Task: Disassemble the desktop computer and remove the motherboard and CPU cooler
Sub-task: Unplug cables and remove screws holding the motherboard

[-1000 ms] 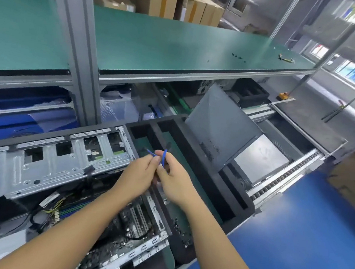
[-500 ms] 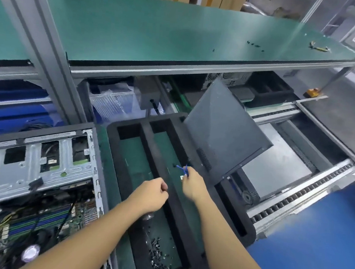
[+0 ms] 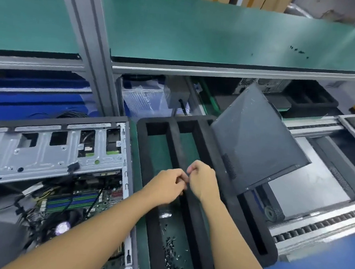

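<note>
The open desktop case (image 3: 53, 156) lies at the left with its metal drive cage up. Below the cage the motherboard (image 3: 95, 200) shows blue and green memory slots and loose cables. The CPU cooler fan (image 3: 63, 227) with a purple hub sits lower left, partly hidden behind my left forearm. My left hand (image 3: 168, 186) and my right hand (image 3: 202, 181) meet fingertip to fingertip over the black foam tray (image 3: 141, 148), right of the case. Both have curled fingers. Nothing shows between them.
Several small dark screws (image 3: 171, 255) lie in the tray's left compartment. A grey side panel (image 3: 256, 140) leans against the tray's right side. A roller conveyor (image 3: 313, 230) runs at the right. A green shelf (image 3: 201, 30) hangs overhead.
My hands moved from above the case to over the foam tray, separated, then came together again. The small blue piece in my right hand is no longer visible. The view shifted right.
</note>
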Motion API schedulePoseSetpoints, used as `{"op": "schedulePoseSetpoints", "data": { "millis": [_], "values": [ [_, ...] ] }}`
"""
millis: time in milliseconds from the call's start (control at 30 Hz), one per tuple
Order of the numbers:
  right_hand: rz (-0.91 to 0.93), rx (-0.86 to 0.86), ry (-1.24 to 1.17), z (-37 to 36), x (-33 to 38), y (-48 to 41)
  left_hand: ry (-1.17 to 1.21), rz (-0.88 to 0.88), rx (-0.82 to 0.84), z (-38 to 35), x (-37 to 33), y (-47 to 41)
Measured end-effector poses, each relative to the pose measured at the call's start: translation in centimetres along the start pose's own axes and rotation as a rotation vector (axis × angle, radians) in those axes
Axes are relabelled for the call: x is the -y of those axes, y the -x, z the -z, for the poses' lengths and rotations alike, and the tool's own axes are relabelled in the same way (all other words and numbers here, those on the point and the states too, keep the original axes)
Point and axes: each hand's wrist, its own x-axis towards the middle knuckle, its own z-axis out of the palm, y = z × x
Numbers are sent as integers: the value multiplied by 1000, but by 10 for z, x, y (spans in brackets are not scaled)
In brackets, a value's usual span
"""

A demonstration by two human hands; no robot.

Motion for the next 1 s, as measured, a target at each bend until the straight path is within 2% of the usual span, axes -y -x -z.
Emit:
{"op": "schedulePoseSetpoints", "data": {
  "millis": [100,300,400,500,567,667,733,867,1000],
  "values": [
    [131,21,-70,-11,47,21,26,-47,-115,24,5,21],
    [239,-89,-274,-36,103,60,-34,-215,-348,71,28,75],
    [335,-88,-240,-53,125,84,-147,-261,-408,87,52,102],
    [374,-50,-169,-79,138,106,-281,-196,-480,103,89,122],
    [368,-10,-148,-99,144,118,-325,-78,-478,113,122,133],
    [265,28,-154,-124,144,126,-284,132,-438,118,161,142],
    [170,69,-194,-138,143,131,-245,175,-405,118,179,144],
    [55,154,-291,-159,134,143,-185,113,-320,122,192,144],
    [54,280,-361,-168,124,159,14,-167,-281,120,183,160]
  ]
}}
